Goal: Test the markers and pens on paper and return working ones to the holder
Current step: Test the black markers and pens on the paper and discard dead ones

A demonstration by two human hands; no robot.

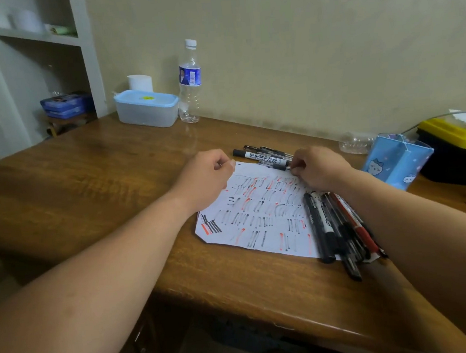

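- Now, on the table (pixel 85 175) lies a sheet of paper (pixel 260 216), covered in short black and red test strokes.
- Left hand (pixel 205 178) sits at the paper's far left corner with its fingers curled in. I cannot tell whether they pinch anything.
- Right hand (pixel 320 168) is at the paper's far right edge. Its fingertips are closed on the end of a dark pen (pixel 274 165).
- That pen lies crosswise along the paper's far edge. It is the nearest of a small group that includes a whiteboard marker (pixel 261 157) with a black cap.
- A larger pile (pixel 340 229) of pens and markers, mostly black with one red, lies along the paper's right edge. It sits partly under the right forearm and points roughly toward the person.
- The holder (pixel 394 162), a blue box with cartoon figures and a divider inside, stands to the right of the right hand. It is apart from both groups of pens, and what it contains is not visible.
- Against the wall stand a water bottle (pixel 189 81) and, just beside it, a lidded plastic tub (pixel 147 107).
- A yellow and black case (pixel 454 140) sits behind the holder at the right edge.
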